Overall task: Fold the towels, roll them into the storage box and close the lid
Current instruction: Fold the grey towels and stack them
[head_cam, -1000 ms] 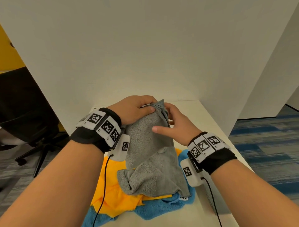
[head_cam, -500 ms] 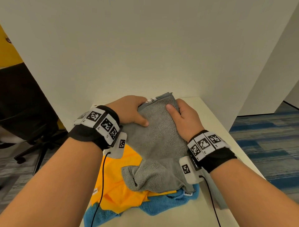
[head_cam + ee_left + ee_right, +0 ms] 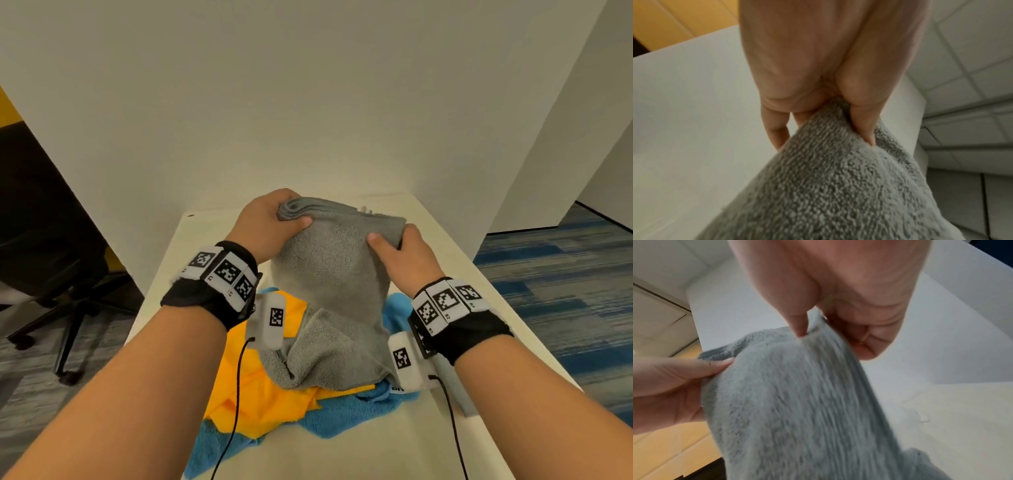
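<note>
Gray towel [image 3: 329,274] over yellow towel [image 3: 260,387], blue towel [image 3: 346,414]

Office-type space, looking like a partitioned workstation. A plain white table [image 3: 445,246] is sitting between tall white divider panels [image 3: 308,102] closing it in at the back and right. Striped blue and grey carpet tiles [image 3: 555,274] are covering the floor on the right. A black swivel chair [image 3: 51,240] on a wheeled base is standing at left, with a yellow wall [image 3: 7,109] showing behind it. The left wrist view is catching a grid of ceiling tiles [image 3: 972,56] overhead.
</note>
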Demonstrator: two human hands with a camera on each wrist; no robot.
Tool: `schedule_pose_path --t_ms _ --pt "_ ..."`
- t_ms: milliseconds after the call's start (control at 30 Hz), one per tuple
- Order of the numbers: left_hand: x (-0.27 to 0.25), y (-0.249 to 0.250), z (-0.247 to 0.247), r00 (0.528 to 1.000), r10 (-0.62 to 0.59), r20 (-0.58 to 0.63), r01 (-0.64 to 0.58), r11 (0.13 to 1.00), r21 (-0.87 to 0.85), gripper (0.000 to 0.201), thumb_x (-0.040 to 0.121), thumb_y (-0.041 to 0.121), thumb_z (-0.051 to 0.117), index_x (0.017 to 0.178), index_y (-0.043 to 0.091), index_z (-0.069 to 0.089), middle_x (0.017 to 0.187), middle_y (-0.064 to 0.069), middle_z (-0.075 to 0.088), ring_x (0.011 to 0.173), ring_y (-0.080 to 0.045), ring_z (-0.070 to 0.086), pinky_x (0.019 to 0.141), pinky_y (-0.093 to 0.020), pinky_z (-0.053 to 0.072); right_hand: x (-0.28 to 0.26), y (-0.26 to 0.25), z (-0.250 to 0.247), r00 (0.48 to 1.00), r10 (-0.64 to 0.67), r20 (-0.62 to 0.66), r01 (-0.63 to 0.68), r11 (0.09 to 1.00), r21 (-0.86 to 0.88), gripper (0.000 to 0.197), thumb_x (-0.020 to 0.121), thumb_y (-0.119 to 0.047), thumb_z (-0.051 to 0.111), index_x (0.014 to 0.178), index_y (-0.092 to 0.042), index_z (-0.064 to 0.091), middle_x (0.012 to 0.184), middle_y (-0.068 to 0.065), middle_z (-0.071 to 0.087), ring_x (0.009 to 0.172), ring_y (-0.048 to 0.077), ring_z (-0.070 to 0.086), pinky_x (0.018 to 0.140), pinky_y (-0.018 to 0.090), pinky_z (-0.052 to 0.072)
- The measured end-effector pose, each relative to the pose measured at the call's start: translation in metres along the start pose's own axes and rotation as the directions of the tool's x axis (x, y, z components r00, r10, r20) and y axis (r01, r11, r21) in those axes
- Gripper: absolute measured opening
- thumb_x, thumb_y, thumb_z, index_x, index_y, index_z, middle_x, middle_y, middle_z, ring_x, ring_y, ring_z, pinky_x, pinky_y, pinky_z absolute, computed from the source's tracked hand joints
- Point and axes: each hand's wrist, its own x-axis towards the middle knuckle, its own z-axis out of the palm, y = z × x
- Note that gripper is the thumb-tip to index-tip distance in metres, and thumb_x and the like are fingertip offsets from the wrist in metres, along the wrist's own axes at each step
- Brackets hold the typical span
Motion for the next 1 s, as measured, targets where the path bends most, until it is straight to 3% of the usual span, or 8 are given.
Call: schedule_pose_path --t_ms 200,333,433,567,667,733,833,1000 --pt "0.001 0.017 0.014 0.966 0.106 0.237 -0.151 0.972 0.182 0.011 0.087 0.019 0.068 0.097 0.021 0.067 0.091 0.008 0.066 0.084 -0.005 0.057 0.071 -0.009 0.040 -0.009 -0.005 -0.010 0.951 -0.291 0.108 0.298 0.953 -0.054 0.103 0.069 -0.053 0.077 0.150 -0.026 0.018 0.154 -0.007 0.024 0.139 0.008 0.026 0.113 0.031 0.025" --pt "0.003 0.032 0.024 0.931 0.109 0.347 -0.183 0.965 0.189 0.011 0.087 0.020 0.069 0.096 0.025 0.067 0.092 0.008 0.067 0.084 -0.006 0.058 0.075 -0.016 0.043 -0.007 -0.009 -0.019 0.892 -0.355 0.279 0.387 0.920 -0.065 0.048 0.083 -0.045 0.068 0.125 -0.029 0.053 0.119 -0.014 0.059 0.110 0.000 0.052 0.095 0.022 0.038" --pt "0.006 0.037 0.032 0.930 0.107 0.352 -0.171 0.973 0.157 0.011 0.088 0.020 0.068 0.097 0.025 0.064 0.092 0.007 0.066 0.084 -0.005 0.058 0.075 -0.018 0.044 -0.006 -0.002 -0.026 0.882 -0.399 0.250 0.438 0.890 -0.125 0.015 0.092 -0.039 0.058 0.098 -0.026 0.055 0.081 -0.015 0.056 0.073 -0.001 0.050 0.065 0.019 0.036" --pt "0.011 0.035 0.052 0.940 0.044 0.339 -0.073 0.995 0.073 0.033 0.084 0.029 0.073 0.112 0.027 0.055 0.102 0.007 0.065 0.094 -0.007 0.061 0.082 -0.025 0.048 -0.004 0.013 -0.038 0.907 -0.402 0.125 0.417 0.901 -0.124 0.018 0.097 -0.037 0.050 0.102 -0.020 0.049 0.078 -0.011 0.053 0.068 -0.001 0.048 0.056 0.011 0.033" --pt "0.013 0.027 0.072 0.856 -0.101 0.507 0.029 0.989 0.147 0.077 0.068 0.044 0.080 0.133 0.028 0.044 0.122 0.008 0.060 0.110 -0.013 0.059 0.096 -0.036 0.046 0.000 0.026 -0.057 0.933 -0.359 0.026 0.359 0.931 -0.055 0.019 0.098 -0.036 0.046 0.105 -0.018 0.047 0.080 -0.007 0.056 0.070 0.002 0.051 0.060 0.012 0.037" --pt "0.013 0.021 0.087 0.807 -0.181 0.562 0.020 0.960 0.280 0.068 0.071 0.043 0.077 0.131 0.023 0.050 0.121 0.003 0.062 0.110 -0.019 0.060 0.098 -0.040 0.046 0.006 0.035 -0.073 0.947 -0.318 -0.039 0.317 0.948 -0.017 0.018 0.099 -0.036 0.045 0.105 -0.019 0.047 0.081 -0.010 0.055 0.071 -0.001 0.050 0.058 0.010 0.036" --pt "0.014 0.019 0.107 0.841 -0.237 0.487 0.058 0.933 0.355 0.032 0.087 0.033 0.067 0.113 0.014 0.064 0.109 -0.004 0.067 0.102 -0.023 0.062 0.092 -0.036 0.047 0.014 0.054 -0.095 0.962 -0.261 -0.087 0.259 0.965 -0.030 0.021 0.100 -0.037 0.043 0.105 -0.017 0.046 0.081 -0.009 0.052 0.069 0.001 0.048 0.059 0.020 0.036" --pt "0.012 0.022 0.142 0.867 -0.406 0.288 0.434 0.900 -0.038 0.041 0.085 0.047 0.066 0.105 0.011 0.067 0.109 -0.010 0.069 0.104 -0.025 0.064 0.095 -0.046 0.051 0.023 0.097 -0.126 0.993 -0.075 -0.093 0.071 0.996 -0.049 0.027 0.100 -0.040 0.042 0.099 -0.013 0.046 0.077 -0.008 0.048 0.067 0.005 0.044 0.060 0.029 0.031"
